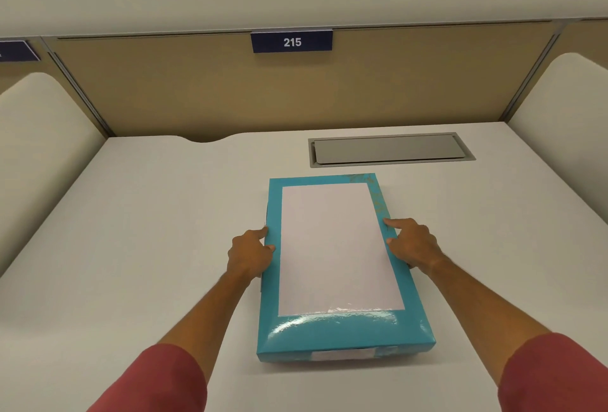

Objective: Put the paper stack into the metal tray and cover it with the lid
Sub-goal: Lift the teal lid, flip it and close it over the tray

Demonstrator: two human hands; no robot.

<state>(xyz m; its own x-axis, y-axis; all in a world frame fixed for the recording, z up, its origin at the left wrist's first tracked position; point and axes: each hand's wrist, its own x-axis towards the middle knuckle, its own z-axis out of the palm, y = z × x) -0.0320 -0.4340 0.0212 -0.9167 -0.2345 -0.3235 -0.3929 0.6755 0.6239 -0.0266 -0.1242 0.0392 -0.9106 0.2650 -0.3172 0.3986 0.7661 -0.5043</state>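
A glossy teal lid (332, 332) with a white rectangular panel lies on the white desk, long side pointing away from me. Dark edges of something under it peek out on its left and right sides; the metal tray and the paper stack are hidden. My left hand (250, 252) grips the lid's left edge, thumb on top and fingers curled down the side. On the right edge my right hand (413, 242) holds on, index finger stretched along the rim.
A grey metal cable hatch (390, 149) is set into the desk (148, 230) behind the lid. Beige partition panels stand at the back and on both sides, with a blue sign reading 215 (291, 41) on the back one.
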